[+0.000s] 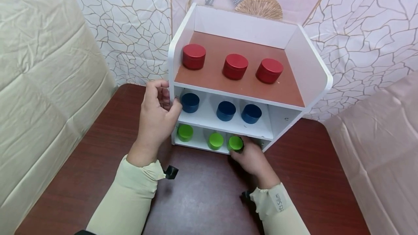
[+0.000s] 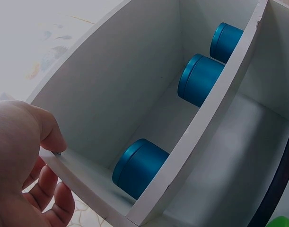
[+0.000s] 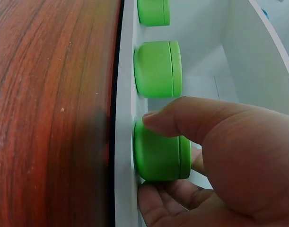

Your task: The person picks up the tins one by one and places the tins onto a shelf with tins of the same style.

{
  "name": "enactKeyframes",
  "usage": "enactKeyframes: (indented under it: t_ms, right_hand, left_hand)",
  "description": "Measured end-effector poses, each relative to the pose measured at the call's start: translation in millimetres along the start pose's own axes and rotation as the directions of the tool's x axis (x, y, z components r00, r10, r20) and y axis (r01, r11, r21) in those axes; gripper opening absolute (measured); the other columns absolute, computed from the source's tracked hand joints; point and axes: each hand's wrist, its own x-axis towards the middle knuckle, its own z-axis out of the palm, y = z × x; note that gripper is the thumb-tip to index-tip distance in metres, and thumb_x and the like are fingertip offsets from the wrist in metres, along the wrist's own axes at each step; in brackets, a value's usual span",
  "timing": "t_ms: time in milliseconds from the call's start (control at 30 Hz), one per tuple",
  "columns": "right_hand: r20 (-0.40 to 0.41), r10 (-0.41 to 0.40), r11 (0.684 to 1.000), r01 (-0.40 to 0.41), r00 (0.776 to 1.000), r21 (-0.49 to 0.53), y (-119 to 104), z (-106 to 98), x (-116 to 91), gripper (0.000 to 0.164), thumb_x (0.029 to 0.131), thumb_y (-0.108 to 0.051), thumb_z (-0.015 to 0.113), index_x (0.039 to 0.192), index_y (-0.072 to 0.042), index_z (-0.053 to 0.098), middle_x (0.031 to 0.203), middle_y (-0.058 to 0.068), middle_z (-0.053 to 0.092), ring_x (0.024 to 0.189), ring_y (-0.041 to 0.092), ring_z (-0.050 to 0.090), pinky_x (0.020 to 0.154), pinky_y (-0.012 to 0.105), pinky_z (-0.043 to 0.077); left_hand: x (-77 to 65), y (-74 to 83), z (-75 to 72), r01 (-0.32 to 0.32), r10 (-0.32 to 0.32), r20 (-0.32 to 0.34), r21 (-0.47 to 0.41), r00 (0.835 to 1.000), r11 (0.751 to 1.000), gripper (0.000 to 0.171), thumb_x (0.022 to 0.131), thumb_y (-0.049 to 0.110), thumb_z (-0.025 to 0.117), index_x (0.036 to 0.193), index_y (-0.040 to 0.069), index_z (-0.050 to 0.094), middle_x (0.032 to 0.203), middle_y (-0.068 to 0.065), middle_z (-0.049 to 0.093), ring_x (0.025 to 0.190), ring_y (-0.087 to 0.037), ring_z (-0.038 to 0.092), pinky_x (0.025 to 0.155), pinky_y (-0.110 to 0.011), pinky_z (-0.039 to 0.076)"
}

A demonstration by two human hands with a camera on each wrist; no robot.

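Observation:
A white three-level shelf (image 1: 225, 130) with a brown top board stands on the table. My left hand (image 1: 156, 115) holds the shelf's left side panel, thumb on the inner face and curled fingers outside, as the left wrist view shows. On the bottom level, my right hand (image 1: 251, 157) grips the rightmost green round tin (image 3: 158, 153) between thumb and fingers; the tin sits at the shelf's front edge. To its left stand the middle green tin (image 1: 216, 141) and the left green tin (image 1: 185, 132).
Blue tins (image 1: 226, 111) stand along the middle level, directly above the green row. Red tins (image 1: 235, 66) sit on the top board between raised side walls. Beneath the shelf is a dark wooden table (image 1: 192, 198); patterned cloth (image 1: 130, 28) hangs close behind.

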Motion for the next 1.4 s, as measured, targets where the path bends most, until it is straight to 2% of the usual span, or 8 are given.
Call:
enactKeyframes:
  t_ms: [300,700,1067,1267,1400]
  right_hand:
    - [0.002,-0.007,1.0,0.007,1.0,-0.013,-3.4,-1.4,-1.9,0.07,0.097,-0.022,0.082,0.158,-0.004,0.053,0.14,0.02,0.072,0.116,0.032,0.07,0.111,0.059,0.057]
    - [0.013,0.006,1.0,-0.005,1.0,-0.018,-4.1,-4.2,-9.2,0.08,0.097,-0.026,0.085,0.166,-0.008,0.047,0.156,0.021,0.062,0.138,0.038,0.064,0.121,0.062,0.051]
    - [0.017,0.018,1.0,-0.018,1.0,-0.011,-12.6,-11.0,-21.2,0.088,0.096,-0.028,0.086,0.172,-0.016,0.042,0.169,0.022,0.048,0.149,0.043,0.056,0.125,0.065,0.047]
    - [0.003,0.002,0.999,-0.002,1.0,-0.033,-14.3,-13.7,-28.4,0.089,0.097,-0.026,0.086,0.173,-0.015,0.04,0.172,0.023,0.042,0.151,0.045,0.053,0.123,0.066,0.048]
    - [-0.012,-0.014,0.999,0.013,1.0,-0.038,-17.0,-16.7,-33.9,0.089,0.097,-0.025,0.087,0.172,-0.015,0.042,0.169,0.024,0.044,0.148,0.045,0.055,0.122,0.065,0.049]
  left_hand:
    - [-0.4,0.6,-0.1,0.001,-0.001,-0.002,-0.003,1.0,1.0,0.044,0.1,0.007,0.07,0.14,0.01,0.052,0.11,-0.011,0.057,0.093,-0.019,0.057,0.076,-0.024,0.051]
    - [-1.0,0.9,0.2,0.008,-0.008,-0.002,0.002,1.0,1.0,0.044,0.1,0.007,0.07,0.14,0.011,0.052,0.11,-0.011,0.057,0.093,-0.019,0.057,0.077,-0.025,0.051]
    - [-1.3,1.1,0.4,0.01,-0.009,-0.003,0.004,1.0,1.0,0.044,0.101,0.008,0.07,0.141,0.011,0.052,0.111,-0.011,0.058,0.094,-0.019,0.057,0.077,-0.024,0.05]
    - [-0.9,1.4,0.6,0.007,-0.007,-0.003,-0.001,1.0,1.0,0.044,0.1,0.007,0.071,0.14,0.011,0.052,0.111,-0.011,0.057,0.095,-0.019,0.057,0.077,-0.025,0.05]
    - [-1.3,1.1,0.2,0.003,-0.003,-0.007,-0.001,1.0,1.0,0.045,0.1,0.008,0.071,0.14,0.011,0.052,0.112,-0.011,0.057,0.096,-0.018,0.057,0.077,-0.026,0.051]
